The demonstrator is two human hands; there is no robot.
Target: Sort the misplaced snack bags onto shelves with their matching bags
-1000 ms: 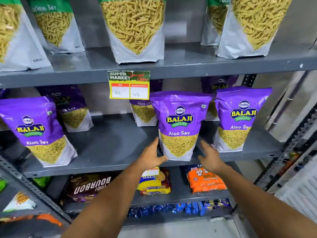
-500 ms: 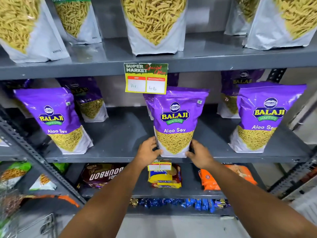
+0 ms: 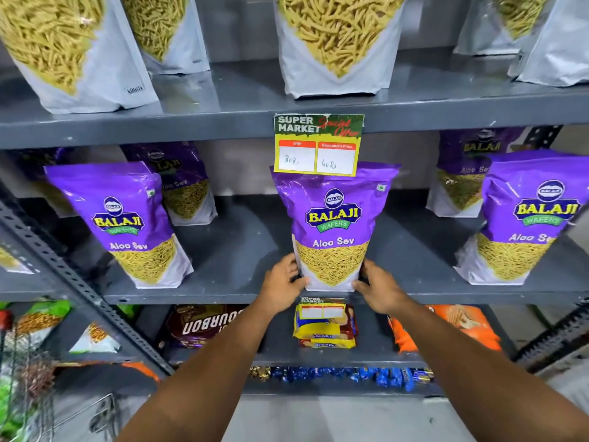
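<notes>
On the middle shelf (image 3: pixel 242 247), going from the left, a purple Aloo Sev bag (image 3: pixel 127 224) stood upright near the front edge with another of its kind (image 3: pixel 186 186) behind it. At the centre stood a third purple bag, the held Aloo Sev bag (image 3: pixel 333 224), its base on the shelf just behind the front lip and its top touching or overlapping the price tag (image 3: pixel 318 145) that hung from the shelf above. The left hand (image 3: pixel 282 285) pressed against its lower left edge with fingers curled to the bag's side, and the right hand (image 3: pixel 379 290) clasped the lower right corner, so both hands gripped the bag between them. Farther right, two more purple bags (image 3: pixel 526 218) stood on the same shelf. Every bag visible on this shelf matched, and the shelf above carried only white bags of yellow sticks (image 3: pixel 334 49). By that showing, this bag appeared to be in its proper place and needed only squaring up and letting go. Whether misplaced bags remained could not be told; the lower shelf (image 3: pixel 376 355) held mixed biscuit packets (image 3: pixel 325 327), and the rack at far left was too blurred to judge.
</notes>
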